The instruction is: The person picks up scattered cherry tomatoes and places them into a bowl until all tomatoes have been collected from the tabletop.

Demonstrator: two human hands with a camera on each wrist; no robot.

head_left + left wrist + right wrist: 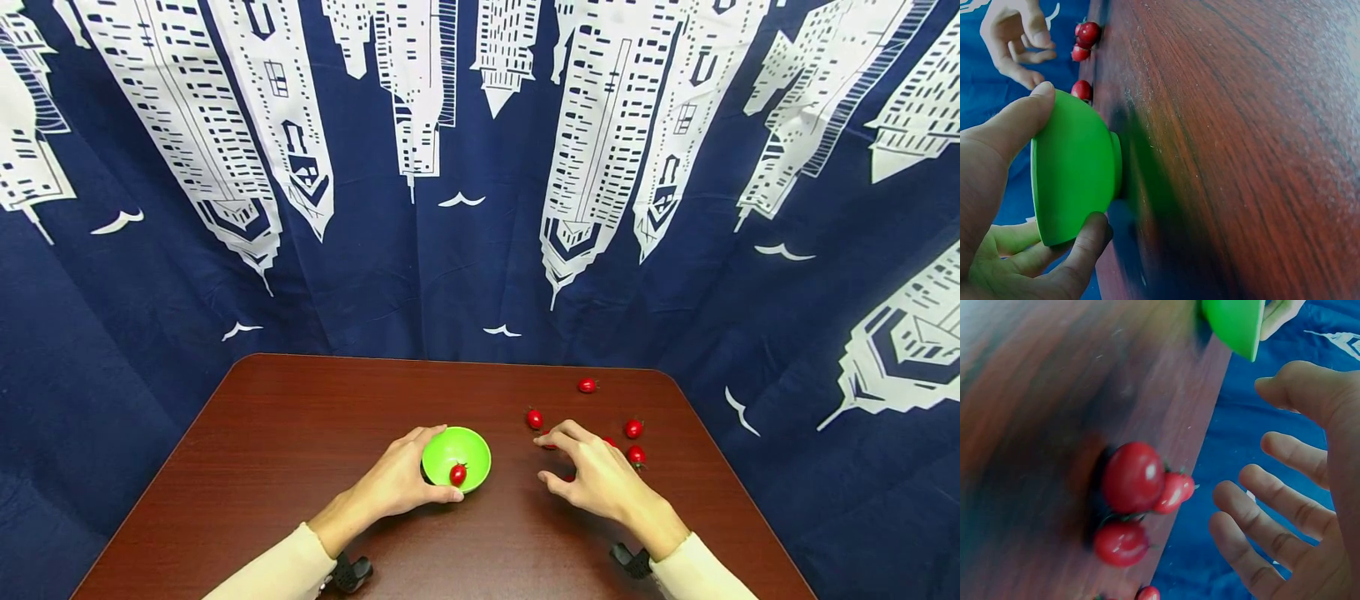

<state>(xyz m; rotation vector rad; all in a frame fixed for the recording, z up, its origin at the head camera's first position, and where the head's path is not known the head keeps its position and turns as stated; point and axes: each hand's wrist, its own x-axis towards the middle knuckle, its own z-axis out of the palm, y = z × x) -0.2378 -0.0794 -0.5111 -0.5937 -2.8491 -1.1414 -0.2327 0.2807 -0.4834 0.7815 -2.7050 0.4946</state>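
My left hand [405, 475] holds a small light-green bowl [442, 450] by its side, thumb and fingers spread around it. In the left wrist view, the bowl [1075, 169] stands upright by its foot on the table. One red cherry tomato [458, 475] lies inside the bowl. To the right, my right hand [603, 479] hovers over several loose cherry tomatoes, its fingers relaxed and apart with nothing between them. The right wrist view has a large near tomato [1134, 478] clustered with others, below the spread fingers [1260, 519]. My right hand partly hides some tomatoes in the head view.
The brown wooden table [322, 417] has rounded far corners. A tomato [587, 385] lies near its back edge, another [535, 418] left of the right hand, and two [634, 429] to its right. Behind hangs a dark blue cloth [420, 275] printed with white buildings.
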